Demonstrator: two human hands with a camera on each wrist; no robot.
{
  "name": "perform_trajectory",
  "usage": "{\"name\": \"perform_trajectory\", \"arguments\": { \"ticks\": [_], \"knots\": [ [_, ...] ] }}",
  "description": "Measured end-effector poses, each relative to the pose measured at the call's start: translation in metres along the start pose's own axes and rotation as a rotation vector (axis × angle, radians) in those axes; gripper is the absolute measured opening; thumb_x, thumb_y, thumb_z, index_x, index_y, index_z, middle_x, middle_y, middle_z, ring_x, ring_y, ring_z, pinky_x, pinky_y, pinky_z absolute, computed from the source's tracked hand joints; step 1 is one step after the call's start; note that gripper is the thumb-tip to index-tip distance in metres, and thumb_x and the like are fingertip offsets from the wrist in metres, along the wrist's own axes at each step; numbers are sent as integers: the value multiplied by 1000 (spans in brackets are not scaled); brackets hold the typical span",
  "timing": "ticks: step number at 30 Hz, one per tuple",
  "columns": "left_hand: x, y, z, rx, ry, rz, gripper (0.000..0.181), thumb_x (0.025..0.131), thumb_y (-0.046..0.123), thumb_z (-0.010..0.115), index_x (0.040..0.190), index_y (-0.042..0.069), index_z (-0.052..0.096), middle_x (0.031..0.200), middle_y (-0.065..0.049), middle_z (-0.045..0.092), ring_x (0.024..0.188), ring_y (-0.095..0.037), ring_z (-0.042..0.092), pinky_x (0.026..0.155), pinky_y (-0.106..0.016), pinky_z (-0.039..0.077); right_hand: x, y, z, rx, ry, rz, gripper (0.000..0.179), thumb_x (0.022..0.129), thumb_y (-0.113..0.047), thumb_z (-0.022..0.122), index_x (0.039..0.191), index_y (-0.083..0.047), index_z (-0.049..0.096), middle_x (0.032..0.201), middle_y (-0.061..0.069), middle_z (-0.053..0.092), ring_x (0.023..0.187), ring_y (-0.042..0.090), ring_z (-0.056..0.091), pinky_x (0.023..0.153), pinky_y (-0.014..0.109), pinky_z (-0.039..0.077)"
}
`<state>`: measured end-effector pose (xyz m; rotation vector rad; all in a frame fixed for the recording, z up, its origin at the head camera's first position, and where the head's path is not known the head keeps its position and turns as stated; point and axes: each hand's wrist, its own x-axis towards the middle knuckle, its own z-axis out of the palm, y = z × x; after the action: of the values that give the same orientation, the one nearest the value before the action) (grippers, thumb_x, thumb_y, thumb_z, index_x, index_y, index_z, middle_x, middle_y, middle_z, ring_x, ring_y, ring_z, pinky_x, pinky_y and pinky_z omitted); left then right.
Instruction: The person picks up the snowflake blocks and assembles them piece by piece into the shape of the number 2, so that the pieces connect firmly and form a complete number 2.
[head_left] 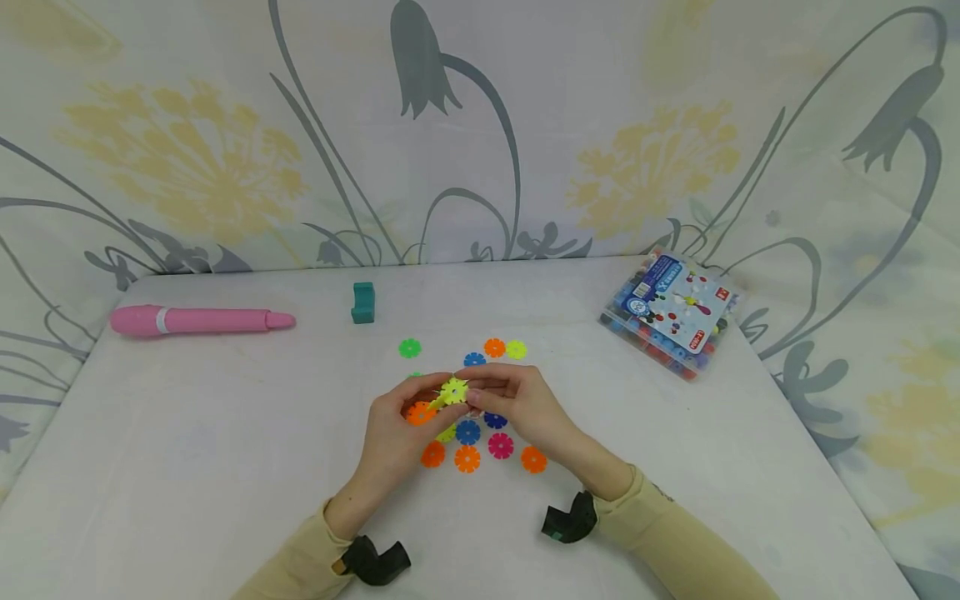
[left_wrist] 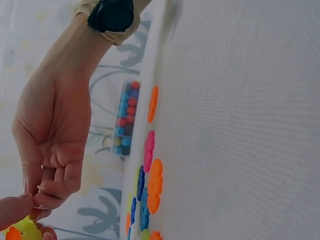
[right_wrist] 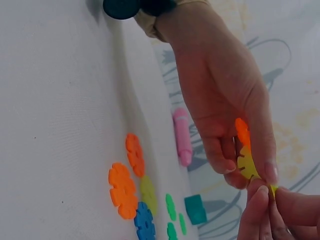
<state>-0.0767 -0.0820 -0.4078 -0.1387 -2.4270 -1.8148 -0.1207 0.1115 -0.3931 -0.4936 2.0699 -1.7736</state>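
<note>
My left hand (head_left: 392, 427) holds slotted flower-shaped plastic discs: a yellow disc (head_left: 453, 390) faces up, and an orange disc (head_left: 422, 412) shows by the palm. My right hand (head_left: 525, 404) meets it, pinching the yellow piece at its edge with thumb and fingertips. In the right wrist view the orange disc (right_wrist: 242, 131) and yellow disc (right_wrist: 246, 164) sit together behind the left thumb. The left wrist view shows the right fingertips against the left thumb, above the yellow disc (left_wrist: 30, 231). Fingers hide part of the joined pieces.
Loose discs lie under and around the hands, among them a pink disc (head_left: 501, 446), an orange disc (head_left: 534, 459) and a green disc (head_left: 409, 348). A pink wand-like tube (head_left: 210, 321) lies back left, a teal block (head_left: 363, 302) behind, a clear bead box (head_left: 671, 312) back right.
</note>
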Motion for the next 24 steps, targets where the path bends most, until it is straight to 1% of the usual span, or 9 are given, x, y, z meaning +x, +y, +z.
{"name": "perform_trajectory", "arguments": {
  "ticks": [5, 10, 12, 16, 19, 24],
  "knots": [
    [1, -3, -1, -13, 4, -4, 40, 85, 17, 81, 122, 8, 69, 118, -7, 71, 107, -22, 62, 85, -19, 52, 1, 0, -3, -4, 1, 1, 32, 98, -11, 64, 128, -1, 64, 114, 16, 71, 94, 23, 72, 86, 30, 59],
    [2, -2, -2, -5, 9, -13, 41, 86, 15, 79, 125, 8, 68, 120, -7, 70, 108, -22, 63, 88, -18, 52, 5, 1, -16, -42, 44, -9, 32, 97, -11, 65, 126, 3, 64, 111, 16, 73, 98, 25, 73, 88, 34, 58],
    [2, -1, -3, -6, 7, -25, 41, 87, 15, 79, 126, 7, 68, 121, -7, 70, 109, -22, 63, 89, -19, 51, 7, 1, -23, -80, 70, 2, 32, 96, -11, 67, 124, 4, 65, 112, 15, 73, 100, 26, 72, 89, 34, 58],
    [3, -1, -3, -12, 8, -48, 43, 88, 16, 78, 128, 7, 66, 123, -6, 69, 111, -21, 62, 92, -21, 50, 11, 6, -37, -168, 99, 64, 32, 93, -11, 71, 122, 2, 67, 114, 14, 72, 101, 23, 71, 90, 30, 57],
    [3, -2, -4, -15, 14, -62, 43, 88, 16, 78, 129, 8, 66, 124, -5, 69, 113, -21, 61, 93, -20, 49, 13, 10, -45, -231, 87, 116, 33, 91, -11, 73, 121, 1, 68, 112, 16, 72, 97, 22, 70, 88, 29, 57],
    [4, -2, -5, -19, 30, -71, 44, 89, 15, 76, 131, 9, 64, 128, -6, 67, 119, -22, 60, 95, -16, 47, 17, 17, -52, -345, 45, 154, 30, 87, -10, 77, 114, 0, 71, 103, 12, 71, 87, 21, 64, 81, 30, 56]
  ]
}}
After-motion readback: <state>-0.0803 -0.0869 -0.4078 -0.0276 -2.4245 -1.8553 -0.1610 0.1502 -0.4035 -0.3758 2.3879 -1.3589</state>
